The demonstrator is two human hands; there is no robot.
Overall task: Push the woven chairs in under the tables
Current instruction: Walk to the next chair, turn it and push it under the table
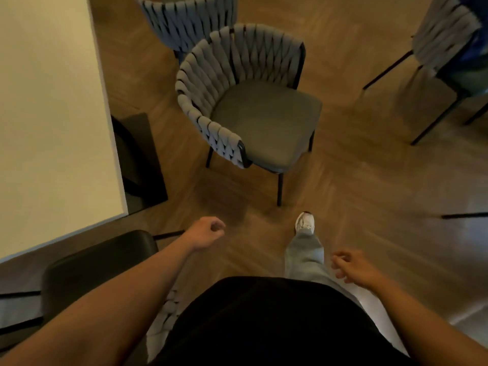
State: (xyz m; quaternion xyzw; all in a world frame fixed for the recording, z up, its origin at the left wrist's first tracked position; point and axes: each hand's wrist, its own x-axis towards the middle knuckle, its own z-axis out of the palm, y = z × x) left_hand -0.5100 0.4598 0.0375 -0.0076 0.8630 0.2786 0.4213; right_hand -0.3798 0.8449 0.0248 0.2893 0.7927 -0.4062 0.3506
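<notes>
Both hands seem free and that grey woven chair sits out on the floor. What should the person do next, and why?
Probably step forward and grip the woven chair by its backrest. The left hand and right hand hold nothing, and the chair stands apart from the table, its seat facing away from it, so it likely needs turning before pushing in.

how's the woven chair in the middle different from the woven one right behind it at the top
The middle chair is wholly in view, with its grey seat, curved woven back and dark legs. The top chair is cut off by the frame, so only its woven back shows. The middle chair's seat opens toward the lower right, away from the table. The top chair turns the outside of its back to the camera. Both have grey woven strap backs.
</notes>
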